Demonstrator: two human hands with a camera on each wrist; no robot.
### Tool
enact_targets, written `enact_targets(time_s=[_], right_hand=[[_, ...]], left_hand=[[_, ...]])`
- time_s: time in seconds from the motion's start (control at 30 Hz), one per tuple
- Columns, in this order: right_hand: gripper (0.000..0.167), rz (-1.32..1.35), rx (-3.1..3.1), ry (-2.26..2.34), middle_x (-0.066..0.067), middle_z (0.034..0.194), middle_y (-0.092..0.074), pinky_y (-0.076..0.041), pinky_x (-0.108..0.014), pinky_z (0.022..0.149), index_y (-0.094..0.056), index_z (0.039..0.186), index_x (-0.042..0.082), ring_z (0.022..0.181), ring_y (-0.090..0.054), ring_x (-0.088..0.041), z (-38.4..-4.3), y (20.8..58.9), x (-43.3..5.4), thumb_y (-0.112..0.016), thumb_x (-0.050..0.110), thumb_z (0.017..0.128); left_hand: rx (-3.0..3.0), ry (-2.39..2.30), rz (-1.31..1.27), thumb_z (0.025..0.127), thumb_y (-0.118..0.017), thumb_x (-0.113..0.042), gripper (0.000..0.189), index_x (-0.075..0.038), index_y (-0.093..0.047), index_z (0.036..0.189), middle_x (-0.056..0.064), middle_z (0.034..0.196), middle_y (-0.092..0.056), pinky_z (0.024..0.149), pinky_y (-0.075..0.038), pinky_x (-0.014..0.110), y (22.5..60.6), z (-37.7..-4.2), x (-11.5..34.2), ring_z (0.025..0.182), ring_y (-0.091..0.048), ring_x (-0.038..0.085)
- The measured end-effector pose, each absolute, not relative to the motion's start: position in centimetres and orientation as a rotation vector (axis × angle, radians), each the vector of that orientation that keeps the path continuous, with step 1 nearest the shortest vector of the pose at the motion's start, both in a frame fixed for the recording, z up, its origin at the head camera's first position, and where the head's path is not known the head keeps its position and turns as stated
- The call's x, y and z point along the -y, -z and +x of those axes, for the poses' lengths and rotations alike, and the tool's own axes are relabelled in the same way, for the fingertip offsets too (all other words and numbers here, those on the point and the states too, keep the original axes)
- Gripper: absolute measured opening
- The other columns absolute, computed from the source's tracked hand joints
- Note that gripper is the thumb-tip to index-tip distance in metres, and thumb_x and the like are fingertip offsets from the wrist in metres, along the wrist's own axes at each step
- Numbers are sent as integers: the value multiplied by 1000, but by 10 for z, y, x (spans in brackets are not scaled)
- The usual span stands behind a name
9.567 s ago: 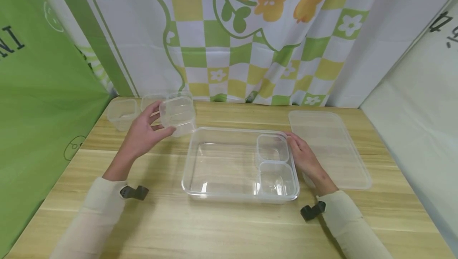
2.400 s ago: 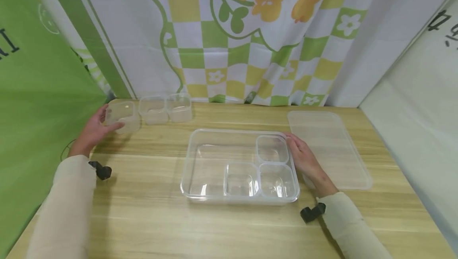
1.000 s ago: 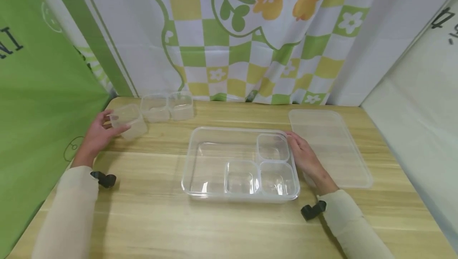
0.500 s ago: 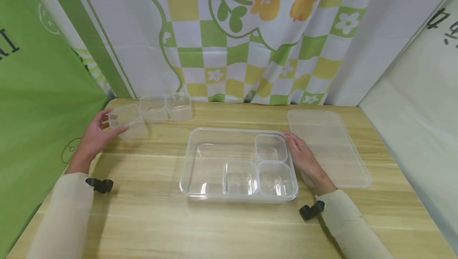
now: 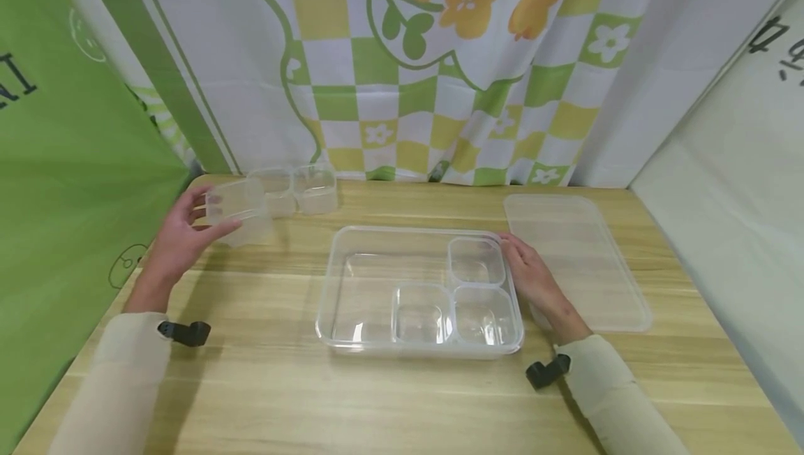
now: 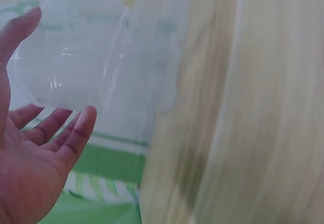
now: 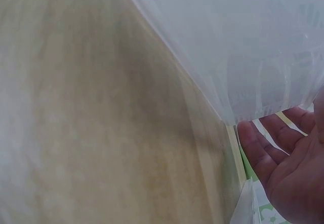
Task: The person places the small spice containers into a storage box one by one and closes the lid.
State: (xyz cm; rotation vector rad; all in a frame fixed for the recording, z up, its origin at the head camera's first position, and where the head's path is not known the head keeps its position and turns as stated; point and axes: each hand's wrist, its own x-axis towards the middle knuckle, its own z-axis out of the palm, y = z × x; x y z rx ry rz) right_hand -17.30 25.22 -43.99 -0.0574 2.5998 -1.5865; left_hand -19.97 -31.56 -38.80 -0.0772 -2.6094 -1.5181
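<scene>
My left hand (image 5: pixel 182 232) pinches a small clear plastic container (image 5: pixel 237 205) between thumb and fingers, tilted and raised at the left of the table. In the left wrist view, that container (image 6: pixel 71 57) sits between the thumb and the fingertips. A large clear rectangular container (image 5: pixel 370 232) stands in the middle, with three small containers inside: one at the back right (image 5: pixel 477 259), two along the front (image 5: pixel 422 312). My right hand (image 5: pixel 534 277) holds the large container at its back right corner; in the right wrist view the fingertips (image 7: pixel 247 128) touch its wall.
Two more small clear containers (image 5: pixel 271 190) stand side by side at the back left. A flat translucent lid (image 5: pixel 578 259) lies right of the large container, partly behind the right hand. A patterned curtain (image 5: pixel 421 99) hangs behind the wooden table (image 5: pixel 402 406).
A third small container now stands inside the large one, at the front. The left hand has since taken the leftmost small container, lifted and tilted it, and moved it slightly right. The right hand stays put.
</scene>
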Motion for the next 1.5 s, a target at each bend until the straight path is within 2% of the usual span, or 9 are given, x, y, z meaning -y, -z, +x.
enact_targets(time_s=[0.13, 0.37, 0.63, 0.9, 1.17, 1.5], right_hand=[[58, -65, -2603, 1578, -22, 143, -55, -33, -57, 115, -51, 150, 7, 133, -49, -39, -173, 440, -252, -32, 47, 112], [57, -87, -2606, 1592, -23, 143, -56, -34, -57, 114, -51, 150, 5, 132, -50, -40, -170, 438, -250, -32, 44, 113], [57, -97, -2617, 1588, -24, 142, -56, -33, -57, 115, -50, 150, 4, 132, -50, -41, -169, 438, -250, -32, 43, 113], [58, -88, -2624, 1561, -21, 144, -55, -32, -56, 116, -51, 149, 6, 135, -48, -38, -171, 440, -251, -31, 46, 112], [55, -115, -2604, 1593, -24, 145, -54, -31, -57, 116, -49, 150, 3, 136, -47, -39, -170, 438, -251, -30, 40, 114], [53, -138, -2612, 1601, -22, 143, -56, -34, -56, 114, -52, 148, 4, 134, -49, -38, -170, 436, -251, -31, 38, 114]], left_hand=[[2539, 1540, -112, 93, -80, -23, 75, -13, -39, 155, 5, 137, -48, 86, -43, 18, 379, -196, 297, 122, -48, 18], [2548, 1569, -160, 92, -80, -25, 86, -13, -30, 161, 14, 149, -42, 88, -44, 19, 366, -189, 266, 129, -45, 29], [2531, 1551, -272, 90, -82, -23, 90, -10, -28, 162, 16, 149, -44, 92, -47, 30, 360, -182, 233, 130, -46, 34], [2502, 1560, -398, 87, -84, -19, 86, -8, -36, 157, 14, 145, -47, 93, -48, 31, 353, -176, 206, 128, -49, 32], [2520, 1599, -440, 86, -86, -19, 90, -4, -34, 157, 14, 147, -45, 98, -49, 48, 348, -170, 184, 131, -48, 31], [2539, 1722, -477, 83, -88, -21, 89, -7, -37, 155, 12, 147, -47, 98, -51, 47, 348, -164, 160, 132, -48, 29]])
